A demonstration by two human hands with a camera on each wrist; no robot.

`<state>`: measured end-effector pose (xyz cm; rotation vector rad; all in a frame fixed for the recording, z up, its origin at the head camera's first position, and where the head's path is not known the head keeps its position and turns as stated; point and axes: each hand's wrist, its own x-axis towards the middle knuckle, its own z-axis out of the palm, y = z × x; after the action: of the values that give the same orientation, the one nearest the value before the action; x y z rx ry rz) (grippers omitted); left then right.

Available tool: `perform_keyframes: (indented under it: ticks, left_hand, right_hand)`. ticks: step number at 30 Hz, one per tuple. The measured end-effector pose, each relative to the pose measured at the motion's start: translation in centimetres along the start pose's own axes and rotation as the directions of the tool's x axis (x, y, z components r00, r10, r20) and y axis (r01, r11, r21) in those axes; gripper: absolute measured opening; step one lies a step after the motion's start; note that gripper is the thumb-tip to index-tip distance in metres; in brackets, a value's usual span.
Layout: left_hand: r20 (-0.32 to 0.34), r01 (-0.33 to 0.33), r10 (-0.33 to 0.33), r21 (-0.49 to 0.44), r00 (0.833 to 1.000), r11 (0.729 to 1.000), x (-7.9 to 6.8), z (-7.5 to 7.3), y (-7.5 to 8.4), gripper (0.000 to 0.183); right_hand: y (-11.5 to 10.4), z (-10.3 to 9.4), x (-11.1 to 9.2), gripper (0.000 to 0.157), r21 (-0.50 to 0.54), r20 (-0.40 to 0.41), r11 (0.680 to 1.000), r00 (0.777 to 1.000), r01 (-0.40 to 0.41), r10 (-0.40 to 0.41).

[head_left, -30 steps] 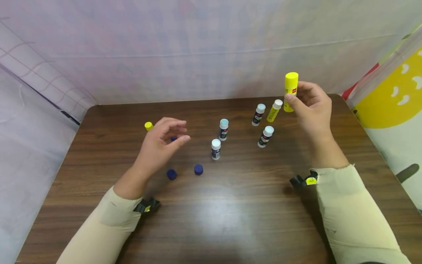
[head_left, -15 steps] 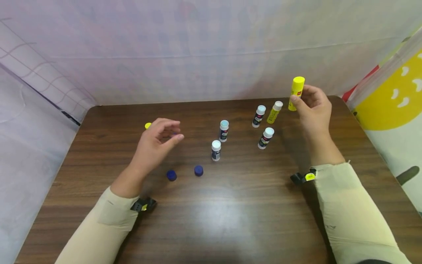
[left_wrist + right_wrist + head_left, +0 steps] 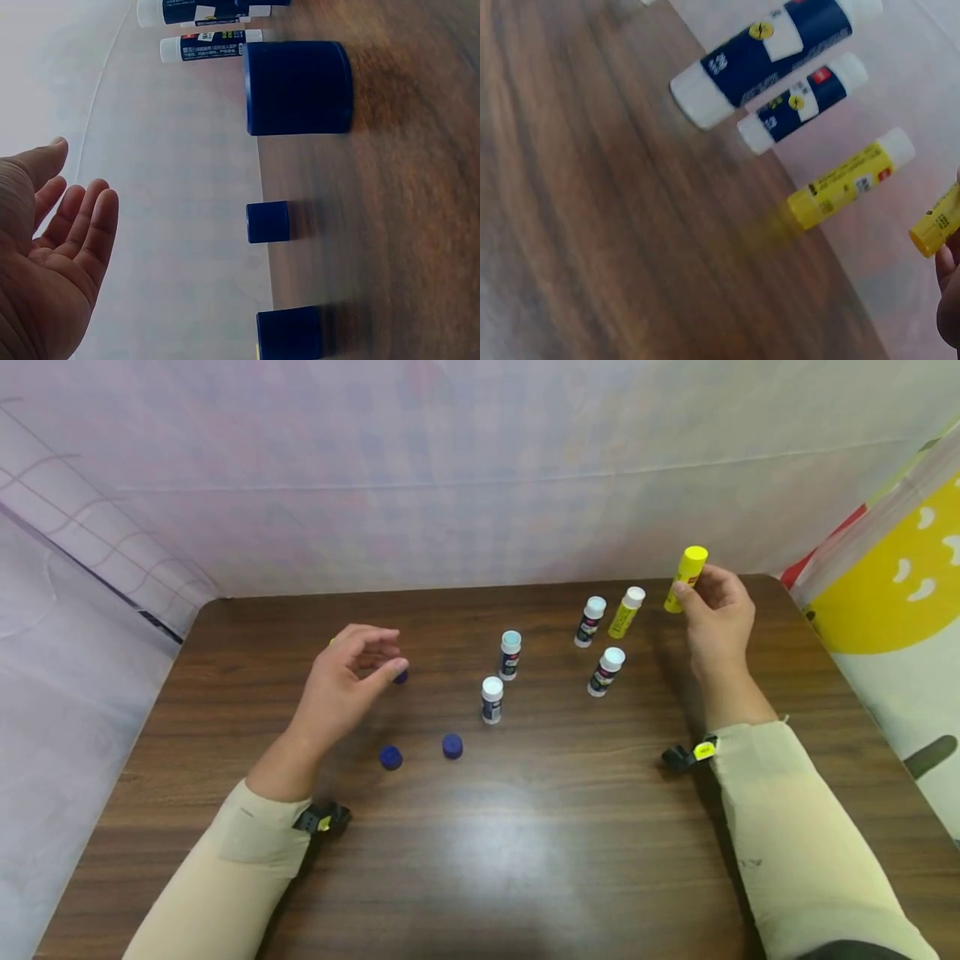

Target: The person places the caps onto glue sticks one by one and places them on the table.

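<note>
My right hand (image 3: 722, 618) grips a capped yellow glue stick (image 3: 687, 578) between thumb and fingers near the table's far right. It tilts slightly, and its lower end shows in the right wrist view. Beside it stands an uncapped yellow glue stick (image 3: 851, 180) with a white top. Several uncapped navy glue sticks (image 3: 802, 109) stand upright to its left. My left hand (image 3: 341, 681), fingers loosely bent with nothing between them, hovers over the table's left part. Around it lie blue caps (image 3: 391, 757), another blue cap (image 3: 452, 746) and a third blue cap (image 3: 268, 222) partly behind the thumb.
A sliver of a yellow cap (image 3: 333, 642) peeks out behind my left hand. Two navy glue sticks stand mid-table, one of them a nearer glue stick (image 3: 492, 702). The brown wooden table (image 3: 555, 827) ends at a pale cloth (image 3: 420, 510) at the back.
My right hand has lowered the yellow glue stick and moved it to the right, tilting it more. My left hand has drifted left, now covering most of the yellow cap.
</note>
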<state>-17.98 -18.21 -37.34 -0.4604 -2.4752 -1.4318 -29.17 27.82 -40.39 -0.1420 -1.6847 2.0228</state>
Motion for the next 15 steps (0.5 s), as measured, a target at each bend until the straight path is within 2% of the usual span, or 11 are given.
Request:
perform_keyframes:
  ticks: [7, 15]
  left_hand:
    - [0.028, -0.003, 0.001, 0.054, 1.0, 0.999, -0.2, -0.2, -0.1, 0.035]
    - [0.035, -0.016, 0.013, 0.088, 0.999, 0.996, -0.2, -0.4, 0.0, 0.035]
  right_hand:
    - [1.3, -0.8, 0.6, 0.025, -0.072, -0.001, 0.996, 0.998, -0.06, 0.06]
    - [2.3, -1.8, 1.5, 0.025, -0.12, -0.012, 0.99, 0.997, -0.075, 0.074]
